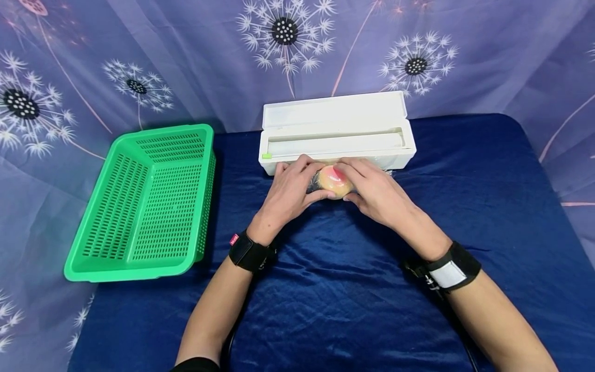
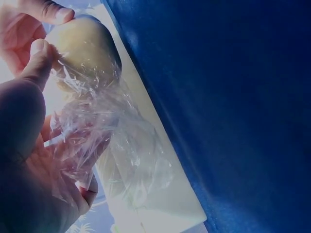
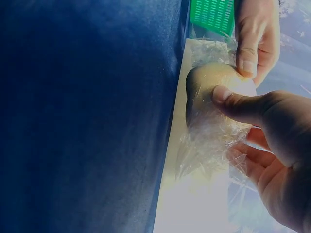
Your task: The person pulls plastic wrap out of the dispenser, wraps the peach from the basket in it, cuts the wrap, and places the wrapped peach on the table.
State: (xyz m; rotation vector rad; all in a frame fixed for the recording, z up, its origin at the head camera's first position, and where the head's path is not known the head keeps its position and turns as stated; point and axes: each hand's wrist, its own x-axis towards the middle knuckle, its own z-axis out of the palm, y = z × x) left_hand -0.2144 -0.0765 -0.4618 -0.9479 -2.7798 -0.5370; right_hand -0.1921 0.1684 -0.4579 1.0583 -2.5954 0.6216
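A round yellow-and-pink fruit (image 1: 333,180) sits on the blue cloth just in front of the white cling-film dispenser (image 1: 335,133), whose lid stands open. Both hands cup the fruit from either side. My left hand (image 1: 292,188) curls round its left side, thumb on the fruit (image 2: 85,51), with crumpled clear film (image 2: 104,141) bunched against the palm. My right hand (image 1: 369,186) grips the right side, its thumb pressing film onto the fruit (image 3: 214,85). More loose film (image 3: 209,145) trails under the right fingers.
An empty green plastic basket (image 1: 146,204) stands at the left on the table. The dark blue satin cloth (image 1: 334,299) covers the table in front of me. A dandelion-print curtain (image 1: 288,46) hangs behind the dispenser.
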